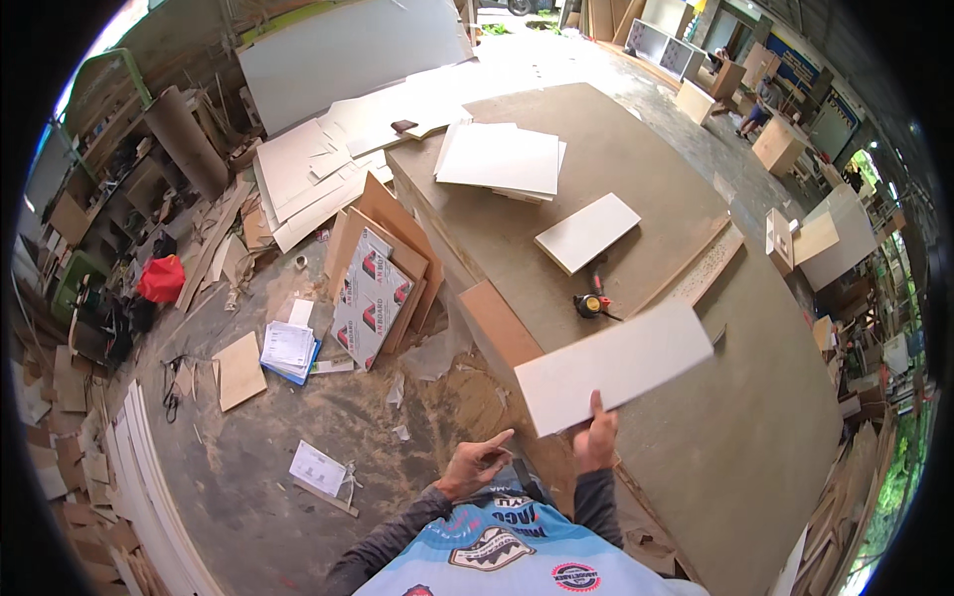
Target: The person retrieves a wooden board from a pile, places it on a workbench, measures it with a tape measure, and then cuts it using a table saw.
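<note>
My right hand (596,440) grips the near edge of a long white panel (616,366), its thumb on top and the other fingers hidden underneath. The panel is tilted over the near left edge of the big workbench (755,427). My left hand (479,465) is in front of my body, apart from the panel, with the index finger stretched out and nothing visible in it. Beyond the panel, a black and yellow tape measure (590,305) lies on the bench. A shorter white board (588,233) rests just past it.
A stack of white panels (500,159) sits at the bench's far left. Wood strips (696,263) lie along its right part. Brown and printed boards (373,298) lean against the left side. Papers (288,348) and offcuts litter the floor. A person (763,104) is far off.
</note>
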